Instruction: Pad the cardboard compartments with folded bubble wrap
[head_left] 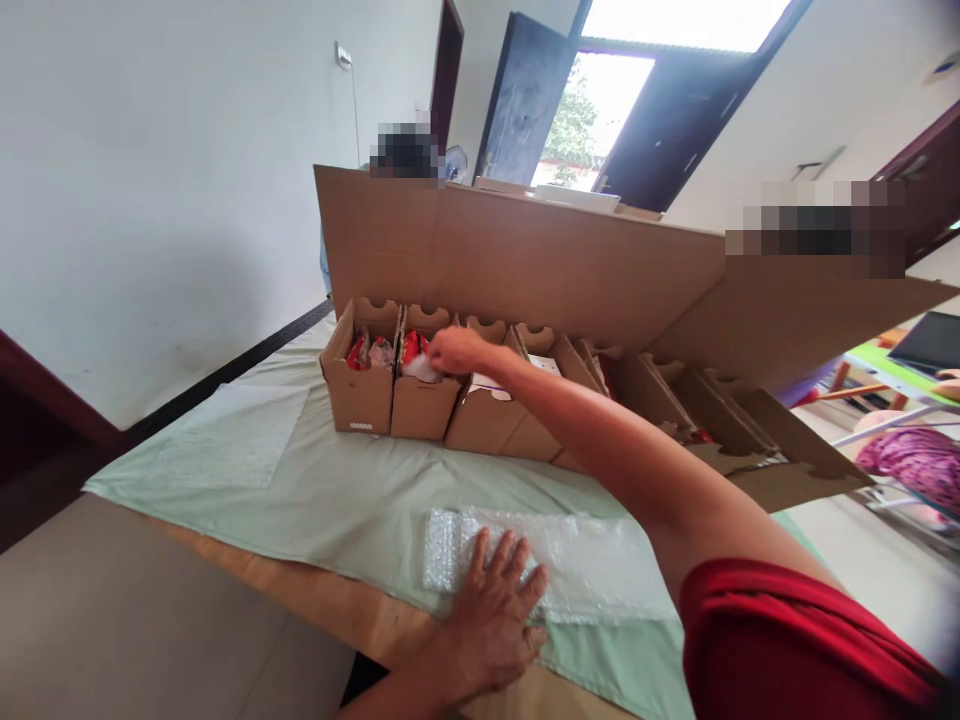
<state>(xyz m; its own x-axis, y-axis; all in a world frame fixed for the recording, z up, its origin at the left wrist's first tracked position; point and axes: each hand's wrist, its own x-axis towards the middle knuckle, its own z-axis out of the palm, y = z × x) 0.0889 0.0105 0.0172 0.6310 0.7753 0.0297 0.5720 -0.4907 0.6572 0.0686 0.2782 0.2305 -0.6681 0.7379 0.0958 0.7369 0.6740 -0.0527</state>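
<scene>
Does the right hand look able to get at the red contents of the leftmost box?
Probably yes: the right hand is at the neighbouring box, and the leftmost box is open on top, its red contents showing. Only the cardboard walls between seem in the way.

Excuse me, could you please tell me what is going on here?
The left hand lies spread on bubble wrap on the pale green cloth. The right hand is over the second cardboard box from the left, with a whitish item right beside it; whether held is unclear. Red packets show in the leftmost box.
</scene>
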